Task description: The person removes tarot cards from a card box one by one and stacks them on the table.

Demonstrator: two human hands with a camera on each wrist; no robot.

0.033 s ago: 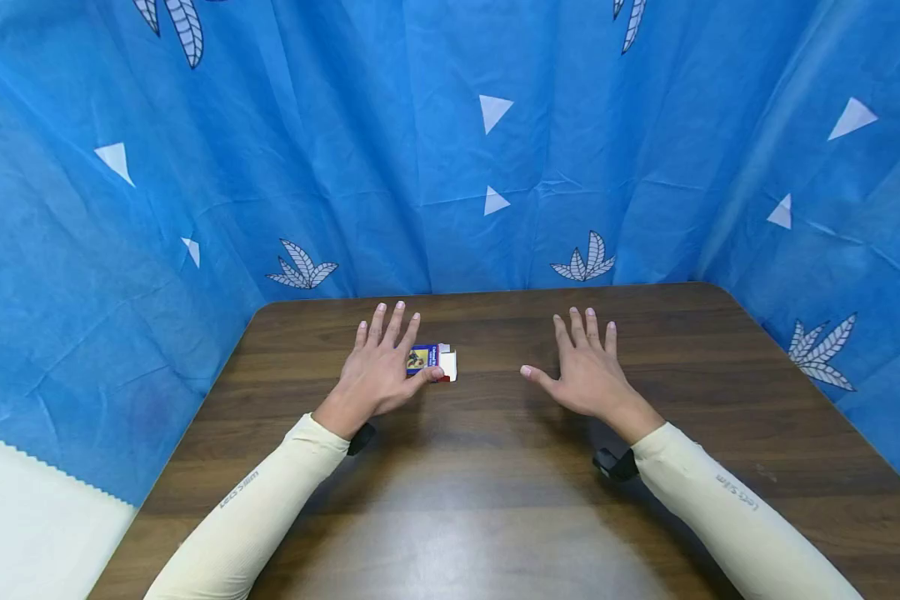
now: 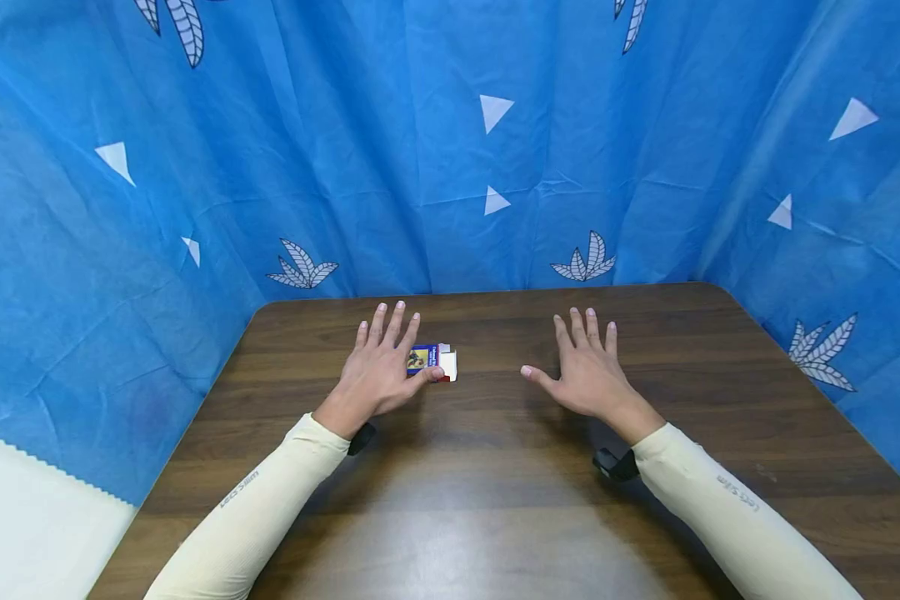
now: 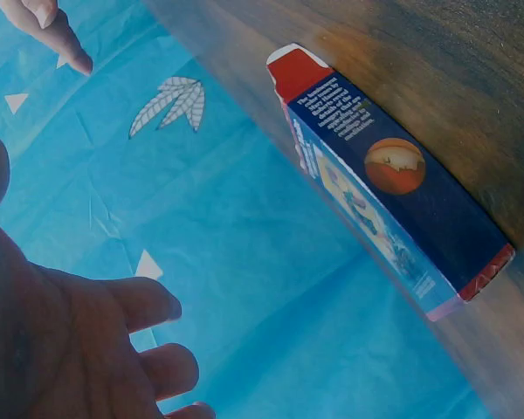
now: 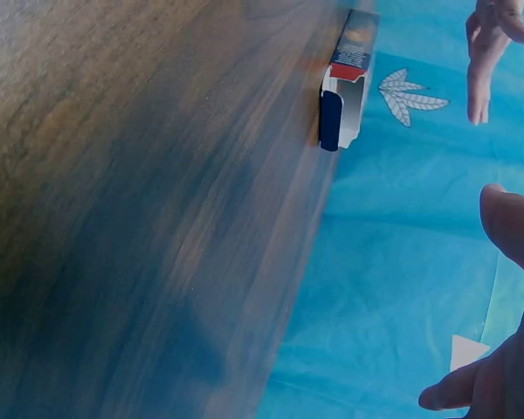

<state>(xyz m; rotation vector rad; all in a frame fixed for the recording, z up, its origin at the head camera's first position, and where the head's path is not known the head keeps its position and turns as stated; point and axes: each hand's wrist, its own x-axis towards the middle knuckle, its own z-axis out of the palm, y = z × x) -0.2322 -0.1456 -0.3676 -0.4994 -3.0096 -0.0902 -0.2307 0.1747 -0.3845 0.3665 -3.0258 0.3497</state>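
A small blue card box [image 2: 423,359] with a yellow picture lies on the wooden table, its opened white flap end pointing right. My left hand [image 2: 378,367] is spread palm down in front of it and hides the box's left part in the head view. The left wrist view shows the box [image 3: 393,183] apart from that hand, with small print, an orange round picture and a red flap. Its hollow open end appears in the right wrist view, where the box [image 4: 354,52] is far off. My right hand [image 2: 592,375] hovers with spread fingers, holding nothing.
The dark brown wooden table [image 2: 480,467] reaches back to a blue curtain [image 2: 450,150] with white triangles and leaf prints. A white surface [image 2: 37,517] shows at the lower left. Each wrist carries a black strap device [image 2: 615,464] under a cream sleeve.
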